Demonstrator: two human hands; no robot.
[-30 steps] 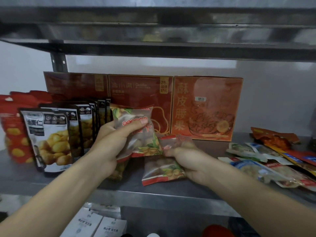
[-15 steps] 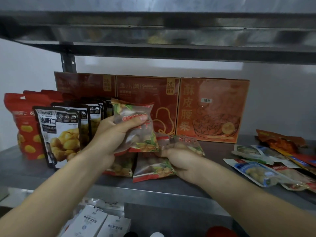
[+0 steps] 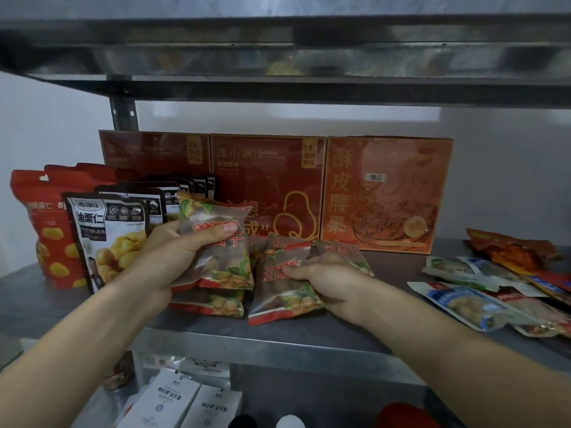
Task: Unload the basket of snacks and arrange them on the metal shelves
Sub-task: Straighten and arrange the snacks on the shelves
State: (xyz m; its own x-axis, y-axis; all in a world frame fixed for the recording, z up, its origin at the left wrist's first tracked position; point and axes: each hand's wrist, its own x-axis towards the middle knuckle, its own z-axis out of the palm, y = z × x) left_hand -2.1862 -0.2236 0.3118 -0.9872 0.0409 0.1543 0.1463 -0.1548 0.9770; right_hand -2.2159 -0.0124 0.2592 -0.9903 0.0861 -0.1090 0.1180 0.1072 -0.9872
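My left hand grips one longan packet, thumb curled across its front, above the shelf. My right hand pinches a second packet lying near the front edge.

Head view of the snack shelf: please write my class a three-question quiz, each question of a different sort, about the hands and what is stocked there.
1. True or false: the right hand is empty.
2. The left hand grips: A a packet; B a bottle; C a can.
3. How many red boxes stand at the back of the shelf?
Key: 1 false; 2 A; 3 three.
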